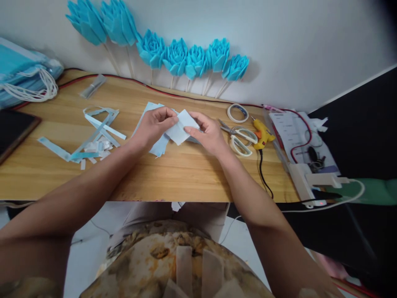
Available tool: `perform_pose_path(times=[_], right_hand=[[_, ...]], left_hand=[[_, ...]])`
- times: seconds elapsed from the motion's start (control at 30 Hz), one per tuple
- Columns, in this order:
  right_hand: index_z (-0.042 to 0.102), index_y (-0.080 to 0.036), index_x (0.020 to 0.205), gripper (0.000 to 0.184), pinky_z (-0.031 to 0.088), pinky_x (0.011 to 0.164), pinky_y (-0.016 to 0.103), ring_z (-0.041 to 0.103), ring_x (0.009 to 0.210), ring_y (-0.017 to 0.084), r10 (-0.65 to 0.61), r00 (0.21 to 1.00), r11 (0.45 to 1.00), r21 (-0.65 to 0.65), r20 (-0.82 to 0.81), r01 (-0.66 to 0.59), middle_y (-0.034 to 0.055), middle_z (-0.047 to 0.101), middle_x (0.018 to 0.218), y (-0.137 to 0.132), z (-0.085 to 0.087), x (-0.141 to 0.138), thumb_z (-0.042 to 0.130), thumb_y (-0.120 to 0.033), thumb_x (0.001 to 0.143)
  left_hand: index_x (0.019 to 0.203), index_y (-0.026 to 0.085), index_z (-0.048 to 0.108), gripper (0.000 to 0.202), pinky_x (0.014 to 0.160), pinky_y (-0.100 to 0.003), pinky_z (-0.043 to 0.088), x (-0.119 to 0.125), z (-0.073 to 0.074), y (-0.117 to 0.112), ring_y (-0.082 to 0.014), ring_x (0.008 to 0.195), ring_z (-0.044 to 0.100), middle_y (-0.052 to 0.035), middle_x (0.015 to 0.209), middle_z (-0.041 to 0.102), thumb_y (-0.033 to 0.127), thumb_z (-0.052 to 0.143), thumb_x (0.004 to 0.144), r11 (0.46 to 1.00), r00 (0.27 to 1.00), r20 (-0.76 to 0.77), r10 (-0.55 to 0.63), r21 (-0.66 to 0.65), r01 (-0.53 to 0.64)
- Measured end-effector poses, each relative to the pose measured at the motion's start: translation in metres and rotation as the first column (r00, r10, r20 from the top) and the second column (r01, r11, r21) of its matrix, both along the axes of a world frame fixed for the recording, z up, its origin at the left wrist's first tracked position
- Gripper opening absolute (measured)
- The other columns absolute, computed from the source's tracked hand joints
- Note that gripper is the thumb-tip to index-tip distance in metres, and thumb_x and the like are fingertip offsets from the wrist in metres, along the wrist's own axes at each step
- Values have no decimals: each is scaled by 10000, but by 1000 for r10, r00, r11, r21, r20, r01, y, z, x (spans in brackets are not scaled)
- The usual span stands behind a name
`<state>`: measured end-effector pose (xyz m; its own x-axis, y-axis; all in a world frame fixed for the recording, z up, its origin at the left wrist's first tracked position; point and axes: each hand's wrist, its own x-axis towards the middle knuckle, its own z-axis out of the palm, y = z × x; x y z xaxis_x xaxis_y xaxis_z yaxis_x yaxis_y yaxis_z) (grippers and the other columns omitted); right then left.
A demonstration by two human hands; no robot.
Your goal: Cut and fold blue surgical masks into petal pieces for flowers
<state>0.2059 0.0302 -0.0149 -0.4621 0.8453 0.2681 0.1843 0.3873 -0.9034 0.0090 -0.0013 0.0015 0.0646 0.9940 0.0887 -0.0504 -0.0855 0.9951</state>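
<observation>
Both my hands hold a small pale-blue fabric square point(183, 128) above the middle of the wooden table. My left hand point(158, 124) pinches its left corner between thumb and fingers. At its right side, the thumb of my right hand point(207, 132) lies on top with the fingers behind. More light-blue fabric pieces point(159, 147) lie on the table beneath my hands. Just right of my right hand are scissors point(238, 138) with white handles, lying with their blades toward my fingers.
Blue fabric flowers point(175, 58) on sticks lean along the wall. A tape roll point(237, 113) and a yellow glue gun point(263, 133) lie to the right, near a power strip point(302, 184). Fabric strips and scraps point(96, 140) lie left. Face masks point(25, 74) are piled at far left.
</observation>
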Motion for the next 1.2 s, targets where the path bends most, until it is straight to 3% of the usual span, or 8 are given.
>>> perform_pose_path(times=[0.17,0.27,0.37,0.47,0.7,1.07,1.2], right_hand=[[709,-222,1191,545,530,769,298,640,844,158,35,999,995,-88,-20,-36,20,724,981,-3,1,-2,724,-617,815],[750,-206,963,409,448,625,253,547,670,115,-83,996,995,-60,-22,82,-7,662,766,-4,3,-1,691,-595,851],[731,-202,844,326,406,589,245,503,628,103,-183,982,983,-28,-38,182,-15,641,709,-3,3,0,694,-526,863],[724,-205,851,305,407,589,243,504,632,104,-221,974,975,-26,-44,220,-17,638,706,-3,2,0,683,-507,866],[712,-204,865,265,434,619,249,538,655,106,-230,971,973,-16,-61,229,-13,656,740,-4,3,-2,691,-469,866],[726,-214,936,215,487,672,262,582,694,113,-208,975,978,-25,-80,207,-17,671,772,-2,0,-3,709,-410,850],[717,-240,1085,342,505,710,268,602,755,120,-153,984,988,-36,-87,150,-13,680,868,-1,0,-2,763,-432,805]], left_hand=[[761,169,627,130,584,-237,438,-1,0,0,-105,603,525,13,692,608,272,686,814,997,986,-165,-29,64,40],[762,157,666,122,637,-233,436,0,2,-1,-106,649,532,5,709,633,266,705,800,991,957,-289,-19,124,57],[820,151,693,161,647,-231,449,0,1,-1,-114,677,557,-10,755,668,303,732,783,992,963,-264,-55,93,82],[827,152,700,206,597,-221,442,-1,-2,0,-115,649,561,-12,747,668,343,748,769,996,974,-212,-85,20,92],[785,155,694,169,477,-202,377,0,1,-1,-93,524,508,10,640,617,318,736,776,998,989,-146,-22,-56,14],[776,157,699,155,489,-200,346,-2,-5,2,-87,542,472,12,647,601,304,744,757,1000,983,-185,16,2,-16],[765,164,693,150,511,-209,348,-3,-4,3,-87,554,456,14,659,597,309,732,757,999,975,-221,28,33,-22]])
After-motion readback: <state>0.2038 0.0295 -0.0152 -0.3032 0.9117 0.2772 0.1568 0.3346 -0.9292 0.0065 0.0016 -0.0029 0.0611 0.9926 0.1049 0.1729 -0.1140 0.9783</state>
